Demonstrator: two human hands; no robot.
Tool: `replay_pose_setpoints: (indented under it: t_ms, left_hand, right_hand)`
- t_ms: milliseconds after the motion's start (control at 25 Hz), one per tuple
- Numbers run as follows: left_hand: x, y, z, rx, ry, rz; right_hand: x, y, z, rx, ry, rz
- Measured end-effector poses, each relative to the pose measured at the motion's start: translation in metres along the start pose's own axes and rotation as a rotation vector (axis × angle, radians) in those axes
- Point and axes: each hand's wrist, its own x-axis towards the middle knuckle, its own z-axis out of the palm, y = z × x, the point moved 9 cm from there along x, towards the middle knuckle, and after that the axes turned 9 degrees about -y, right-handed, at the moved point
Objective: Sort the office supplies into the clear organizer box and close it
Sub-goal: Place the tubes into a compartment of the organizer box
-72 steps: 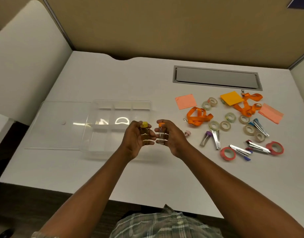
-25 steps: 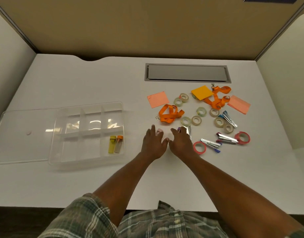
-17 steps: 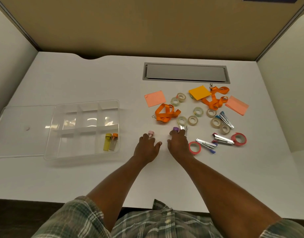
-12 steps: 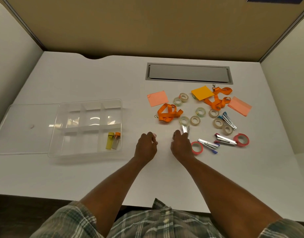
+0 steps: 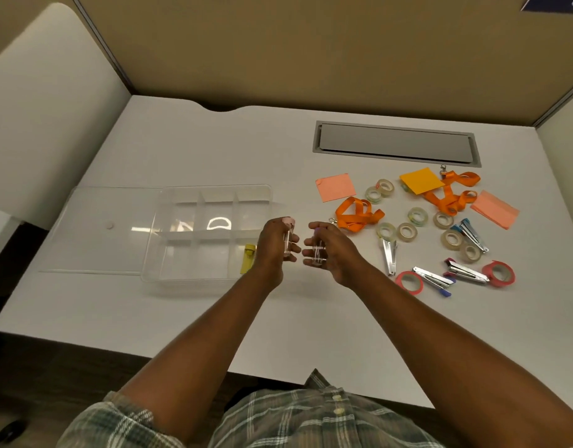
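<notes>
At 9 o'clock the clear organizer box (image 5: 215,188) sits open on the table (image 5: 214,140), a yellow vial (image 5: 248,258) in its near right compartment. Over its right edge the left hand (image 5: 273,247) has its grip clamped on a pink-capped vial (image 5: 288,242), the right hand (image 5: 332,250) pinching a purple-capped vial (image 5: 318,252) just beside: mid-carry, I'd say. Next call: lower both beside the yellow one; tape rolls (image 5: 406,232) and staplers (image 5: 466,273) wait at 3 o'clock.

- We see a white desk (image 5: 181,150) backed by a tan partition (image 5: 311,43).
- We note a grey rectangular hatch (image 5: 396,142) set into the desk's far side.
- We find a white side panel (image 5: 45,108) at left.
</notes>
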Motion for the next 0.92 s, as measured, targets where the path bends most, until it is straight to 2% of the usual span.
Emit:
replay_pose_setpoints:
  t_ms: [120, 320, 440, 640, 920]
  left_hand:
    - [0.001, 0.006, -0.041, -0.016, 0.048, -0.013]
    - [0.01, -0.005, -0.094, 0.149, 0.128, -0.054]
    - [0.017, -0.016, -0.099, 0.206, 0.094, -0.118]
    - [0.021, -0.022, -0.089, 0.104, 0.017, -0.185]
    - [0.032, -0.018, -0.085, 0.172, -0.028, -0.172]
  right_hand:
    - [0.007, -0.001, 0.041, -0.094, -0.036, 0.015]
    - [0.019, 0.005, 0.087, -0.261, 0.03, 0.015]
    - [0.027, 0.01, 0.104, -0.362, 0.081, 0.019]
    - [0.034, 0.017, 0.127, -0.379, 0.079, 0.087]
    - [0.037, 0.013, 0.127, -0.476, 0.122, 0.077]
